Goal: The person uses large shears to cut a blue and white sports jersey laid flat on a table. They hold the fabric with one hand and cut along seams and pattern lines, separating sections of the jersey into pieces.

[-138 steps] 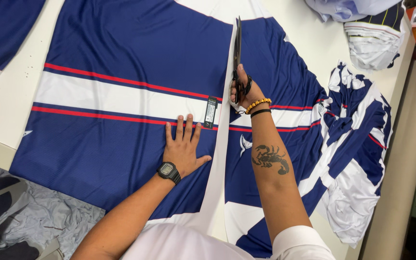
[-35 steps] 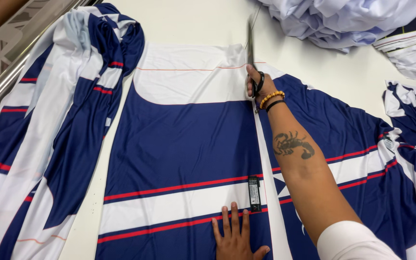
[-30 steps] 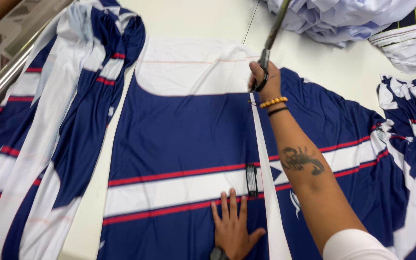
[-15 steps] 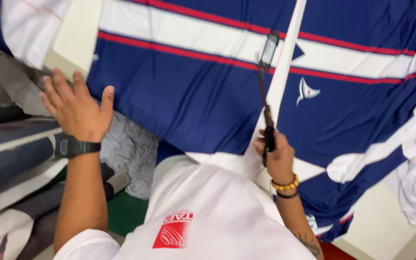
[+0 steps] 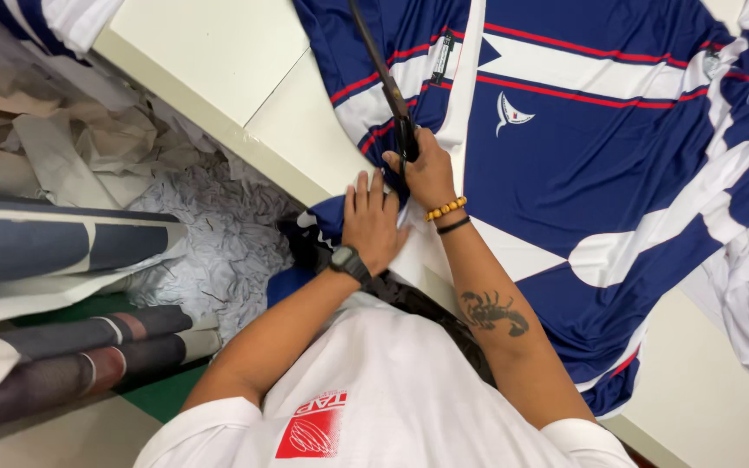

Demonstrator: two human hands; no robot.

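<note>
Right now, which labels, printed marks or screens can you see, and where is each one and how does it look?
Small tag: on the navy fabric beside its white strip, narrow dark rectangle.
Emblem: on the navy fabric, white curved shape.
Chest print: on the person's white shirt, red square.
Wristwatch: on the left wrist, black; its screen cannot be read.

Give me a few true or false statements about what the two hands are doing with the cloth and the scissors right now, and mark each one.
1. The right hand grips long dark scissors. True.
2. The left hand lies flat on the navy, white and red striped fabric. True.
3. The left wrist is bare. False: it wears a black wristwatch.
4. The fabric lies on the floor. False: it lies on a cream table.
5. Rolled fabric bolts lie beside the table. True.
</note>
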